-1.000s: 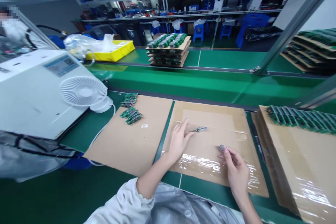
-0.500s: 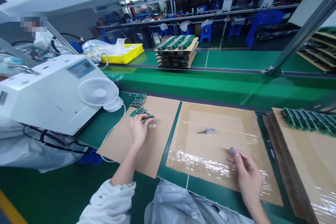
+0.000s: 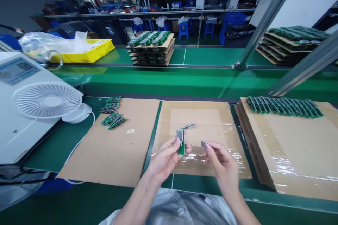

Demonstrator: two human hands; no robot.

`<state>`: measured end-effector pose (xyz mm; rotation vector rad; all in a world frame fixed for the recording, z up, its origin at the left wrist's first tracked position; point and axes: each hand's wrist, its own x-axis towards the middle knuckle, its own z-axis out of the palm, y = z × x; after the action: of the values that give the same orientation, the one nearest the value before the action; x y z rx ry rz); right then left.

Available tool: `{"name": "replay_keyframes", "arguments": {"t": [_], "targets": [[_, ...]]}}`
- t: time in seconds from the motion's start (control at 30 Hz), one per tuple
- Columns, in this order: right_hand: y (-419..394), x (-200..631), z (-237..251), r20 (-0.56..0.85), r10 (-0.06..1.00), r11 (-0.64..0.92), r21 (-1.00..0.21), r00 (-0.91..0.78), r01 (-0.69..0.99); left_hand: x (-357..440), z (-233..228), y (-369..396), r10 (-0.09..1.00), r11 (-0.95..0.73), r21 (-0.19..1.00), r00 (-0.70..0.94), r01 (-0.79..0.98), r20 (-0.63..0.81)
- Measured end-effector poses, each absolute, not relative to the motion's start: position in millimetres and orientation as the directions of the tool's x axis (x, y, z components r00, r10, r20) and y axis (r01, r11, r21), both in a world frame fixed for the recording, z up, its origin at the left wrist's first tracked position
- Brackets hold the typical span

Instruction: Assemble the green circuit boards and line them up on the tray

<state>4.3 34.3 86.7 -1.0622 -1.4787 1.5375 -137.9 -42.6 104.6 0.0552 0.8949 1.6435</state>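
Observation:
Between the thumb and fingers of my left hand [image 3: 165,160] is a small green circuit board [image 3: 182,147] with a silvery part on its upper end. My right hand [image 3: 224,163] pinches a round, silvery coin cell [image 3: 203,143], a short gap to the right of the board. Both hands are over the taped cardboard sheet [image 3: 163,119] in the middle. Just behind the board, a small metal tool [image 3: 189,126] lies on that sheet, partly hidden by my left hand. Several more circuit boards [image 3: 113,119] are clustered at the back of the left cardboard sheet [image 3: 116,161].
At right, a row of circuit boards [image 3: 285,107] lines the back of a raised cardboard stack [image 3: 298,140]. A white fan [image 3: 49,100] stands at left. Behind are a yellow tray [image 3: 92,52], layered board stacks [image 3: 151,47] and a slanted metal post [image 3: 264,28].
My left hand has come from the left cardboard sheet to the middle, bringing a circuit board. My right hand still pinches the coin cell, now nearer the left. The view has turned right.

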Motion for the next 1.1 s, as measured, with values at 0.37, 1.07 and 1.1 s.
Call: {"name": "replay_keyframes", "arguments": {"t": [0.37, 1.07, 1.1], "targets": [[31, -3, 100, 0.224, 0.852, 0.352, -0.915, -0.474, 0.199, -106, 105, -39, 0.847, -0.054, 0.247, -0.175, -0.968, -0.502], [31, 3, 109, -0.311, 0.713, -0.561, -0.79, -0.628, -0.246, -79, 126, -36, 0.739, 0.086, 0.898, -0.577, -0.432, -0.349], [32, 4, 109, -0.328, 0.696, -0.591, -0.767, -0.638, -0.25, -78, 126, -37, 0.736, 0.076, 0.91, -0.593, -0.408, -0.327]]}}
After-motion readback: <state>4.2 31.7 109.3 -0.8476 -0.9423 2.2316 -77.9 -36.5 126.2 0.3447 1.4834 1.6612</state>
